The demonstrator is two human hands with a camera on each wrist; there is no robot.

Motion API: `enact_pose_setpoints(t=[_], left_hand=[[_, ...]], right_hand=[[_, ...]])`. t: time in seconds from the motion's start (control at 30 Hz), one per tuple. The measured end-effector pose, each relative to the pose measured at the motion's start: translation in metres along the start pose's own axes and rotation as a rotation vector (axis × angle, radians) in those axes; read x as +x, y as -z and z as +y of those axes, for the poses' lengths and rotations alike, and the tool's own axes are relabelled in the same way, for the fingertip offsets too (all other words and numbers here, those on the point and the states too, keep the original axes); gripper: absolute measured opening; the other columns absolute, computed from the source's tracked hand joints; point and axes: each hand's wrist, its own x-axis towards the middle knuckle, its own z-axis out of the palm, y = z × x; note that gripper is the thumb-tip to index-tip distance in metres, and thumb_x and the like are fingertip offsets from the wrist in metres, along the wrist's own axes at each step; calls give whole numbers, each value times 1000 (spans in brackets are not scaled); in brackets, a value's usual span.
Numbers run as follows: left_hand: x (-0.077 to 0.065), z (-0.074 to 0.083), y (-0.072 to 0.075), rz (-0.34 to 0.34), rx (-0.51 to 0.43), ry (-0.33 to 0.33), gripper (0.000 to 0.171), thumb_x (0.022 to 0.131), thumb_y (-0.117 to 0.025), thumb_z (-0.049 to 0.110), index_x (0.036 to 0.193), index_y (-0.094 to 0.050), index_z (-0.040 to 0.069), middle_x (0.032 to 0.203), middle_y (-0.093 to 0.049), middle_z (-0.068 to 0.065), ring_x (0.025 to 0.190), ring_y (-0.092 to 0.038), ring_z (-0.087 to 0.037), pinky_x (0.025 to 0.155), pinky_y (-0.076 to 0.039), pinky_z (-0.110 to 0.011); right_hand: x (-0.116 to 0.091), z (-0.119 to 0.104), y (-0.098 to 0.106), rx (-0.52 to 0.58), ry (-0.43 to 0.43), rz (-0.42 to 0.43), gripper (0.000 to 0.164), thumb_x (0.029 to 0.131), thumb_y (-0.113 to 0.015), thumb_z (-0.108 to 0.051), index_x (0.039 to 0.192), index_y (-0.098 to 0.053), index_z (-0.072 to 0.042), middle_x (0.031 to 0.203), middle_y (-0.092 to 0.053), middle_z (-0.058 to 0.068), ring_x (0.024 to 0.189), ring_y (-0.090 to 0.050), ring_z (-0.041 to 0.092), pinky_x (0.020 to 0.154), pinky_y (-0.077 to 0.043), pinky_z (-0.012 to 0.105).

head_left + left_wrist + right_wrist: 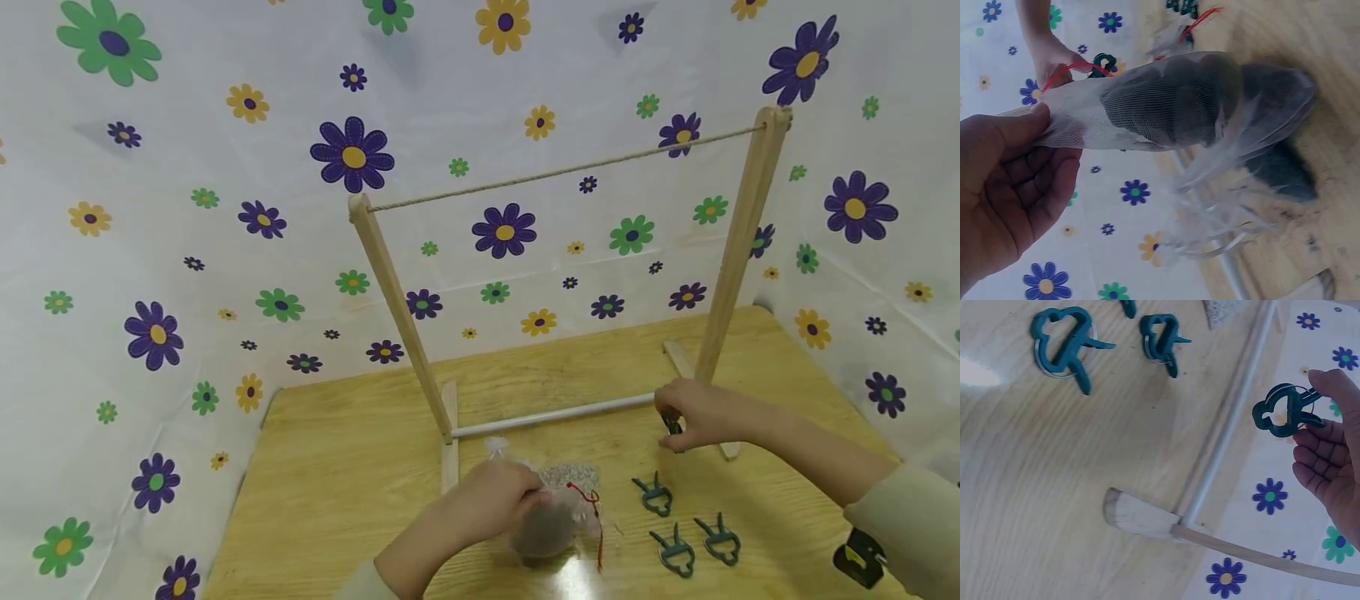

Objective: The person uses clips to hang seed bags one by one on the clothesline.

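My left hand (491, 500) pinches the gathered end of a sheer white mesh drawstring bag (1166, 103). Dark contents show through its mesh, and a red cord (1079, 65) hangs from it. Below this bag in the left wrist view are more dark, wrapped shapes (1282, 172), their kind unclear. Between thumb and fingers, my right hand (708, 414) holds a dark green plant clip (1292, 412) by its two handles, beside the frame's right post. Several similar green clips (656, 502) lie on the table nearer me.
A wooden frame stands on the table (337, 483), with a left post (397, 308), a right post (735, 250), twine (555, 173) across the top and a white rod (555, 414) low down. A grey speckled piece (573, 476) lies behind the bag. Flower-patterned sheeting (420, 100) surrounds the table.
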Motion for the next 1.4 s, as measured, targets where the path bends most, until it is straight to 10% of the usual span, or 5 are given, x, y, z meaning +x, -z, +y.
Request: enact_pose_setpoints(t=[0.97, 1.4], left_hand=[[34, -2, 77, 285, -38, -16, 24, 91, -54, 26, 71, -60, 14, 56, -44, 9, 49, -33, -1, 47, -30, -15], [77, -4, 102, 352, -118, -4, 27, 92, -53, 28, 75, -65, 11, 58, -51, 5, 49, -36, -5, 48, -30, -17]], right_hand=[[24, -35, 106, -145, 348, 340, 27, 67, -77, -21, 85, -57, -15, 77, -52, -10, 70, -43, 3, 59, -42, 21], [30, -51, 168, -213, 409, 456, 34, 65, -78, -21, 91, -60, -8, 84, -59, -2, 75, -54, 7, 64, -50, 23]])
